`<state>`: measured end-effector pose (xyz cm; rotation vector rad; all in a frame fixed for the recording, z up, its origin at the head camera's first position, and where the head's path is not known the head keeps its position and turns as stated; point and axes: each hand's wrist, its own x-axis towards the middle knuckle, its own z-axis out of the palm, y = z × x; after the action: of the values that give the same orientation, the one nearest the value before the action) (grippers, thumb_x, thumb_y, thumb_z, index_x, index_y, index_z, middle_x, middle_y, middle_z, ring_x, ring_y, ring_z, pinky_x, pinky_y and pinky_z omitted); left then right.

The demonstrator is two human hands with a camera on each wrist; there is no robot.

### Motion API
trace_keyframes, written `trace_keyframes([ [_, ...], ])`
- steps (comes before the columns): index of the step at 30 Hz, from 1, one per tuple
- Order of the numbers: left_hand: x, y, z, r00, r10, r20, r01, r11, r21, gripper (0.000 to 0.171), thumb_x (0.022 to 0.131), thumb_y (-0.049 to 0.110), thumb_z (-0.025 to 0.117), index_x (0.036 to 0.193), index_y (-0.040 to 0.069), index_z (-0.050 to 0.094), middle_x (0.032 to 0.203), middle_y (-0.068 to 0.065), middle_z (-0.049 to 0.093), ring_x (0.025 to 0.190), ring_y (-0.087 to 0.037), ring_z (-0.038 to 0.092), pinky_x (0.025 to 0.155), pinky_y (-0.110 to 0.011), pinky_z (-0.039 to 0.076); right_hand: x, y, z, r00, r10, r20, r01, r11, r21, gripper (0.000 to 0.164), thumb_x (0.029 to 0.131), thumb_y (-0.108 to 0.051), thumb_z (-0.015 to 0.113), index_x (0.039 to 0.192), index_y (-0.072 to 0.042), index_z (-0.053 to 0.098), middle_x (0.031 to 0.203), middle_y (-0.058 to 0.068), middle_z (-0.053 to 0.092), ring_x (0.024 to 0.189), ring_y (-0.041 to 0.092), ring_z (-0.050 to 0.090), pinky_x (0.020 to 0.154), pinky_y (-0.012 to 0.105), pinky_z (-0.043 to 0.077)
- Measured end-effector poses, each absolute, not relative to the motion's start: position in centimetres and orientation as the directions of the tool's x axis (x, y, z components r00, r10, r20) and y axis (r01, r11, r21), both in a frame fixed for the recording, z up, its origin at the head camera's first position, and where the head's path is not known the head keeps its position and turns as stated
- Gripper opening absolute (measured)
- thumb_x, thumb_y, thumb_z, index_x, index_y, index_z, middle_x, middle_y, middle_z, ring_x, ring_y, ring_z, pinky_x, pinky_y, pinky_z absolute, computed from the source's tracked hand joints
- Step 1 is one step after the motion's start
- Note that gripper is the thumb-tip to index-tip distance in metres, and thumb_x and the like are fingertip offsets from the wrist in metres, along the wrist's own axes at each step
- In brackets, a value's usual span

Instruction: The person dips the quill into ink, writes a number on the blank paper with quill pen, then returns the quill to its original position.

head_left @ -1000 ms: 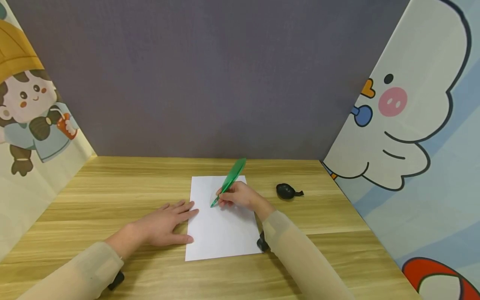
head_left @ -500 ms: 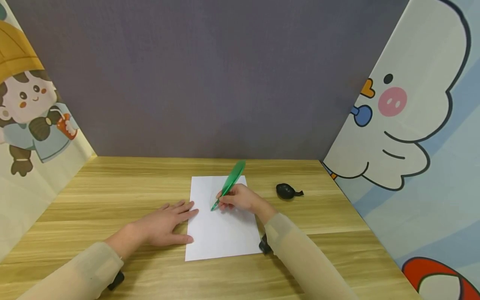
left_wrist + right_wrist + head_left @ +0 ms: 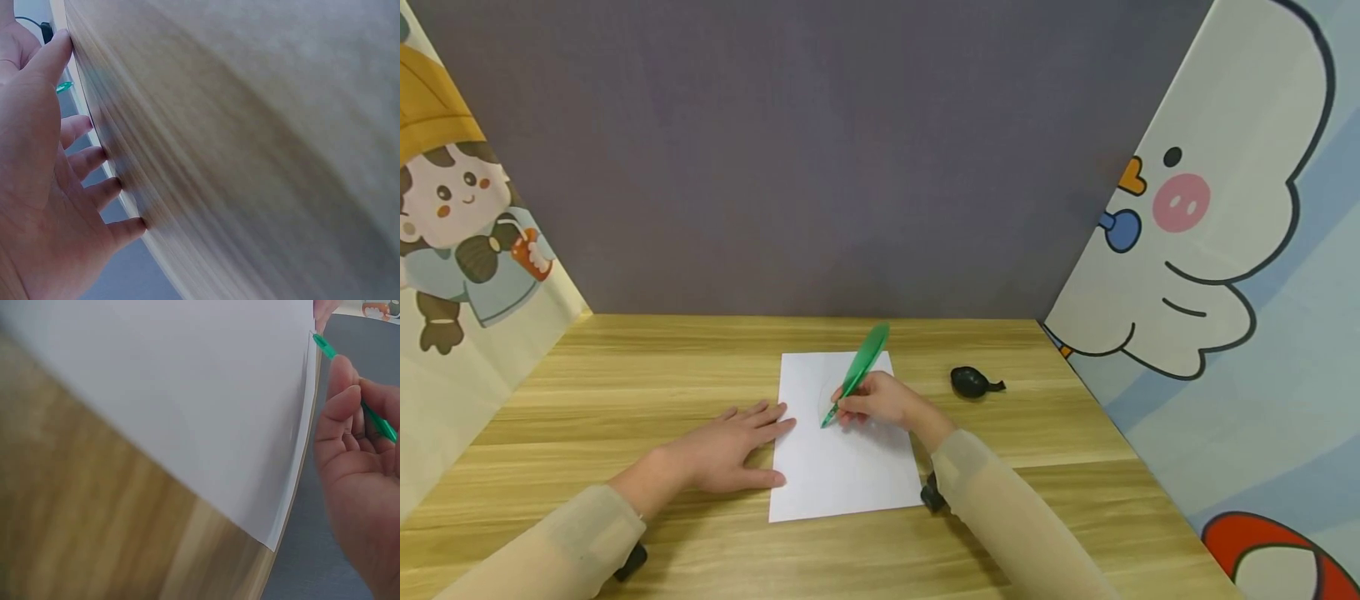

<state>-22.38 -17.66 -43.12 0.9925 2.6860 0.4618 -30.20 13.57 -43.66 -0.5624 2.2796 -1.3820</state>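
Observation:
A white sheet of paper (image 3: 842,479) lies on the wooden table. My right hand (image 3: 883,402) pinches a green feather-shaped pen (image 3: 862,360) between thumb and fingers, its tip at the paper left of the hand. Faint curved line on the sheet runs up from near the tip. In the right wrist view the pen's green tip (image 3: 324,345) meets the paper close to its far edge. My left hand (image 3: 730,452) lies flat with fingers spread, fingertips and thumb over the sheet's left edge. The left wrist view shows those fingers (image 3: 100,194) extended against the surface.
A small black rounded object with a short tail (image 3: 970,382), like a limp balloon, lies right of the paper. A dark grey panel (image 3: 820,167) rises at the table's back edge. Cartoon-printed walls (image 3: 1240,333) stand on both sides.
The pen tip has moved down the sheet a little, my right hand and forearm shifting slightly with it. A faint curved line shows above the tip. My left hand stays in place.

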Motion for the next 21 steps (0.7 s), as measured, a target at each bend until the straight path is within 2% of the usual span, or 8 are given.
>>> trace_keyframes([
  [13, -22.38, -17.70, -43.23, -0.740, 0.664, -0.103, 0.594, 0.718, 0.363, 0.092, 0.103, 0.070, 0.063, 0.170, 0.012, 0.042, 0.180, -0.019, 0.031, 0.166, -0.050, 0.027, 0.126, -0.081, 0.026, -29.60, 14.02, -43.53, -0.820, -0.556, -0.136, -0.142, 0.427, -0.893, 0.021, 0.108, -0.015, 0.070, 0.117, 0.000, 0.081, 0.097, 0.013, 0.084, 0.083, 0.010, 0.073, 0.073, 0.023, 0.058],
  [21, -22.26, -17.71, -43.12, -0.739, 0.667, -0.099, 0.597, 0.715, 0.362, 0.091, 0.103, 0.069, 0.063, 0.170, 0.012, 0.042, 0.180, -0.019, 0.032, 0.166, -0.051, 0.027, 0.127, -0.080, 0.026, -29.22, 14.50, -43.49, -0.807, -0.574, -0.136, -0.156, 0.430, -0.889, 0.021, 0.108, -0.015, 0.069, 0.117, 0.000, 0.081, 0.094, 0.010, 0.084, 0.080, 0.009, 0.071, 0.072, 0.024, 0.057],
])
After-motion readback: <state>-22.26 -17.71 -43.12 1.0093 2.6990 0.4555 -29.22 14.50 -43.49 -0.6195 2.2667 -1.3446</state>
